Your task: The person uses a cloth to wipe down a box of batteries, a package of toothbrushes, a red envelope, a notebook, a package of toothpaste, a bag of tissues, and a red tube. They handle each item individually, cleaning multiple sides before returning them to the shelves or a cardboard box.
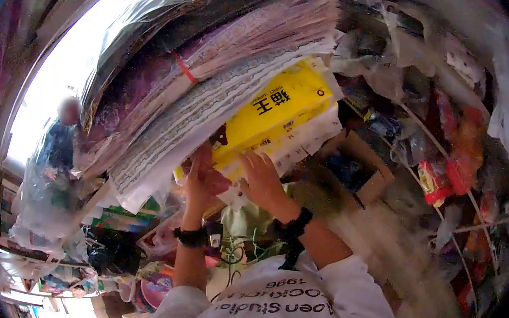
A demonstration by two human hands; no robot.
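A long yellow pack with black printed characters lies slantwise on a stack of patterned sheets. Its side facing me is white with small print. My left hand is at the pack's near left end, fingers pointing up against it; they are dim and blurred, so their grip does not show. Just beside that hand is something pinkish that I cannot make out. My right hand reaches the pack's lower edge with its fingers extended and apart. Both wrists wear dark bands.
Behind the pack rises a thick pinkish-purple bundle tied with a red band. To the right stands an opened cardboard box. Red packets and plastic-wrapped goods crowd the far right. A pink basin is at lower left.
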